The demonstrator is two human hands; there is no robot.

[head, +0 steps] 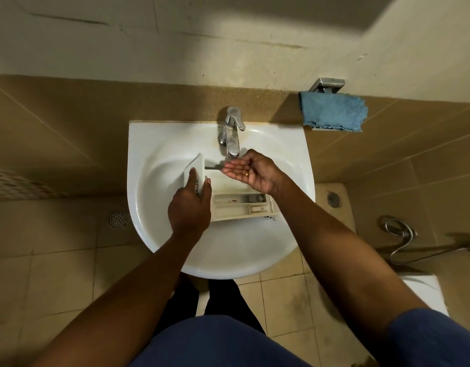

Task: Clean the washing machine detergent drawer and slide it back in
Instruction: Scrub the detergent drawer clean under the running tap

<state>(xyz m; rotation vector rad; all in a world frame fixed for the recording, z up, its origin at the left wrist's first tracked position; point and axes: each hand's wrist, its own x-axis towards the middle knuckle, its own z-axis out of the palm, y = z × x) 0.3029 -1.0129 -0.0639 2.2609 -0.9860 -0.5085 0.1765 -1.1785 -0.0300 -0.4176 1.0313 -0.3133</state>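
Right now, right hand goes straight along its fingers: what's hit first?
Probably the detergent drawer front panel, which the left hand grips; the right hand points left at it, depth unclear.

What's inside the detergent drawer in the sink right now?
The detergent drawer shows reddish residue specks and a grey fitting in its narrow compartment. The right hand covers part of the large compartment, so that part is hidden.
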